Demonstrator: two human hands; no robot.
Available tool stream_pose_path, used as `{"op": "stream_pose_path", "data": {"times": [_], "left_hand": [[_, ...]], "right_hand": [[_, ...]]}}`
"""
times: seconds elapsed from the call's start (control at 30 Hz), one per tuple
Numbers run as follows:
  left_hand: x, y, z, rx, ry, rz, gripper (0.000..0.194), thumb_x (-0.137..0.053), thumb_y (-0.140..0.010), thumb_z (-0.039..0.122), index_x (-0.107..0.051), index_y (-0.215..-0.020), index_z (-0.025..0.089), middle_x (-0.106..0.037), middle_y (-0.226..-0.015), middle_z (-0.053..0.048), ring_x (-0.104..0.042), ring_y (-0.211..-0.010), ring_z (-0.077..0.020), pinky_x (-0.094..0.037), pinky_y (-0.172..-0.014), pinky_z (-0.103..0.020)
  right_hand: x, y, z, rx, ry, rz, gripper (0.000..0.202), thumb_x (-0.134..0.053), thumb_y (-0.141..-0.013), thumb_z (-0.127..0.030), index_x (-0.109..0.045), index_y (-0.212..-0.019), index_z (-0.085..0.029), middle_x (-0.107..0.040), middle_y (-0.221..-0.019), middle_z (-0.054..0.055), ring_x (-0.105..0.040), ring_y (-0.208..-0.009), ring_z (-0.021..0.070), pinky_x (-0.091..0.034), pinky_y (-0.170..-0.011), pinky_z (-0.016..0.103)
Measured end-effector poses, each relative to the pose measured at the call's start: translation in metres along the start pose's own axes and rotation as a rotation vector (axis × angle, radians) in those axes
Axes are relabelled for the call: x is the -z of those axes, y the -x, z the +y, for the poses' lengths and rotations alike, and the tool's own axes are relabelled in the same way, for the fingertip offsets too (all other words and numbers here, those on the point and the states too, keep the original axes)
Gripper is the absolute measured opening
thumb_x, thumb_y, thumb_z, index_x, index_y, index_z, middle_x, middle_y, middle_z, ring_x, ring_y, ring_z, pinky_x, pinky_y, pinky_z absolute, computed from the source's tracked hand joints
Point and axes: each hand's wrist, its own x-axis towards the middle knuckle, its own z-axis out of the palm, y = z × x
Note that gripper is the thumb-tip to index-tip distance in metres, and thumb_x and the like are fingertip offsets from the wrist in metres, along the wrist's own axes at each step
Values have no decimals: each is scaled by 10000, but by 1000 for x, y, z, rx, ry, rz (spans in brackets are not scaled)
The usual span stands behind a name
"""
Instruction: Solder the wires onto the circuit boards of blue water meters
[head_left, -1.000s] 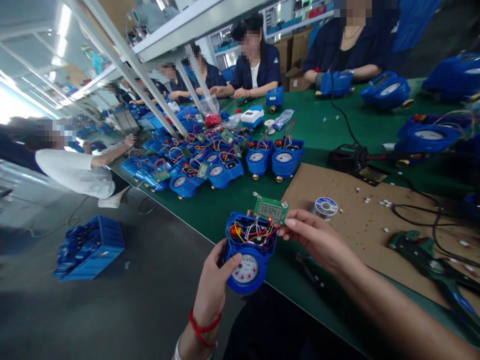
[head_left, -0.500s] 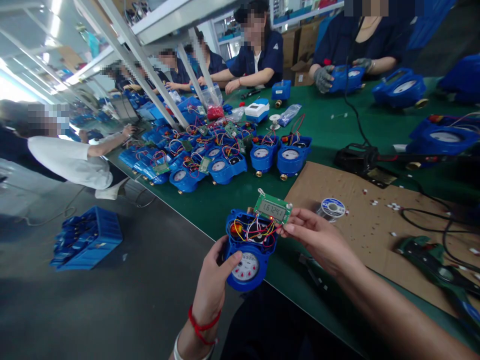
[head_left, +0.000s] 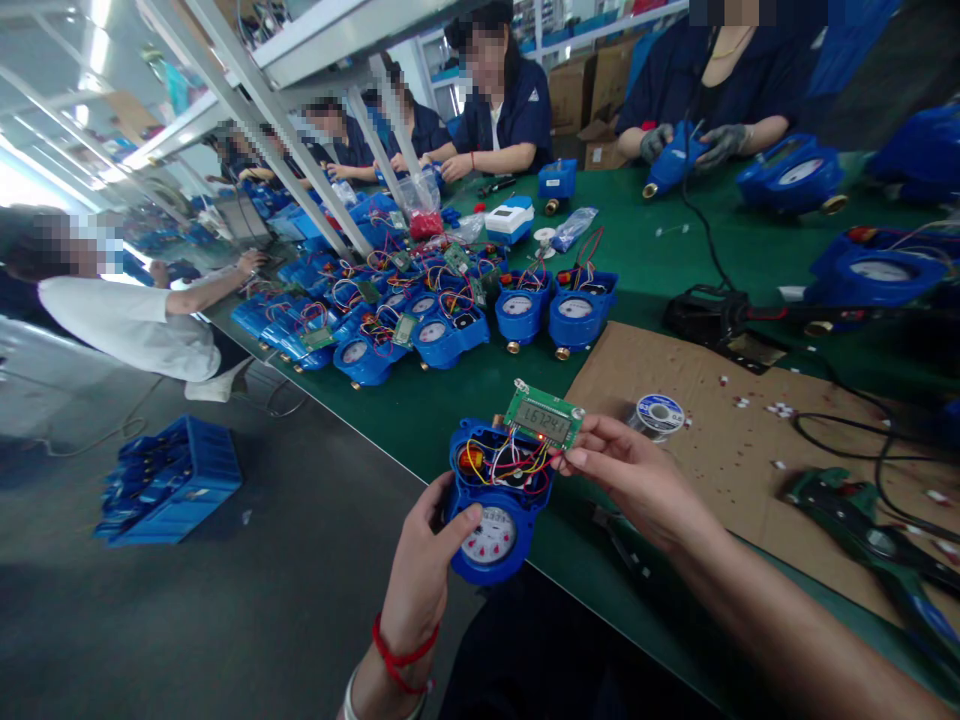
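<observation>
My left hand (head_left: 430, 540) grips a blue meter (head_left: 495, 500) at the table's front edge, its thumb by the round dial. Wires in several colours run from the meter's open top compartment to a green circuit board (head_left: 543, 414). My right hand (head_left: 611, 462) pinches that board by its right end, above and beside the compartment. The board's display shows digits, and a small red light glows below it. Fingers of my left hand are partly hidden behind the meter.
Several wired blue meters (head_left: 442, 335) stand beyond my hands. Solder spool (head_left: 660, 415) and cardboard (head_left: 720, 470) lie to the right, near green-black pliers (head_left: 862, 530) and a black cable. A blue crate (head_left: 199, 490) sits on the floor. Several people work around the table.
Both my hands keep their hold on the meter and board, nearly unmoved. Across the table, a gloved person has turned a blue meter in their hands. The view has shifted slightly.
</observation>
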Motion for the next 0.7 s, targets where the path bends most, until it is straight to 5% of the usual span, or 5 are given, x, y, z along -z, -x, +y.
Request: {"op": "stream_pose_path", "data": {"times": [0.33, 0.7], "left_hand": [[-1, 1, -3, 4, -1, -56, 659, -790, -626, 291, -541, -1218, 144, -605, -1206, -138, -585, -1087, -303, -481, -931, -418], [-1, -1, -4, 12, -26, -37, 684, -798, -605, 297, -539, -1214, 122, -601, -1206, -157, -576, -1098, -323, -487, -921, -439]], "right_hand": [[1, 5, 2, -4, -67, -24, 215, -638, -807, -349, -601, -954, -196, -670, -875, 46, -614, -770, 142, -490, -751, 296], [3, 5, 8, 7, 106, 1, 322, -644, -784, -341, -601, -1082, -229, -690, -935, 47, -642, -864, 203, -491, -842, 404]]}}
